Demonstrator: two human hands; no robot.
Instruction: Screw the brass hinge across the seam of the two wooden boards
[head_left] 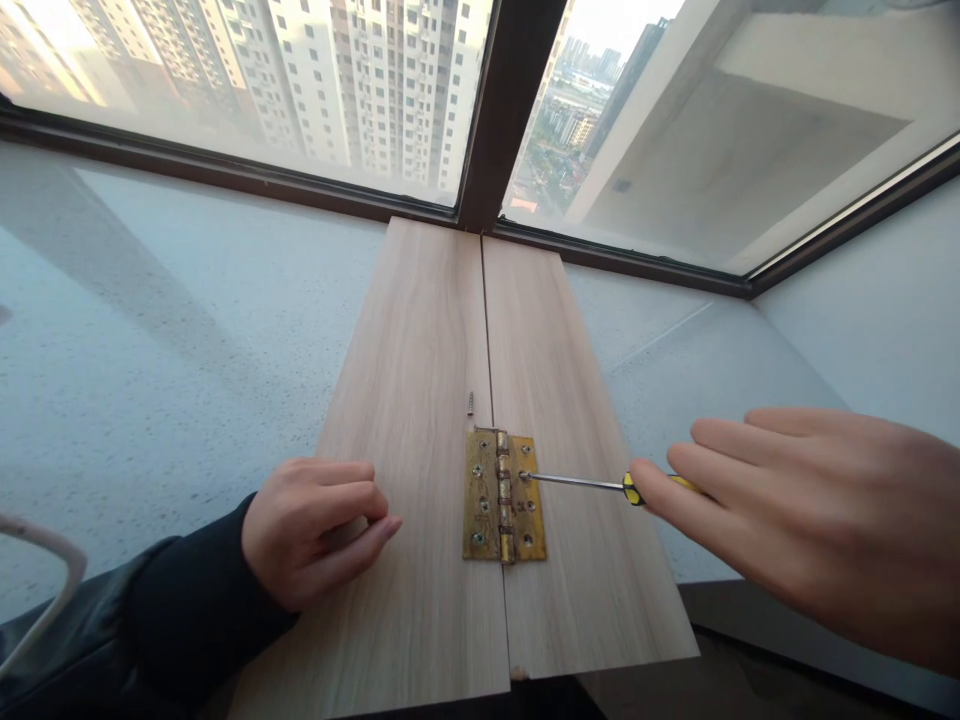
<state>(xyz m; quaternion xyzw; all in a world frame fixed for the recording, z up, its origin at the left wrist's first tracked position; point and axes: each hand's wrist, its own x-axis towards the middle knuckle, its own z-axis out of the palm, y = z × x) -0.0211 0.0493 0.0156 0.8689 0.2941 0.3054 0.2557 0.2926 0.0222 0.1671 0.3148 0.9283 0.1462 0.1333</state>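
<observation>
My right hand (810,520) is wrapped around a screwdriver (577,482) with a yellow and black handle. Its shaft lies nearly level across the right board (585,570), the tip at a hole in the right leaf of a worn brass hinge (504,500). The hinge spans the seam between that board and the left board (420,350). Screw heads show in its left leaf. Just above the hinge, a loose screw (470,404) lies on the left board. Left of the hinge, my left hand (322,530) rests with fingers loosely curled, nothing visible in them.
Both wooden boards lie on a white speckled sill (210,320) and reach toward a dark window frame (480,120). A white cable or tube (67,560) curves in at the left edge. The boards' near ends overhang the sill.
</observation>
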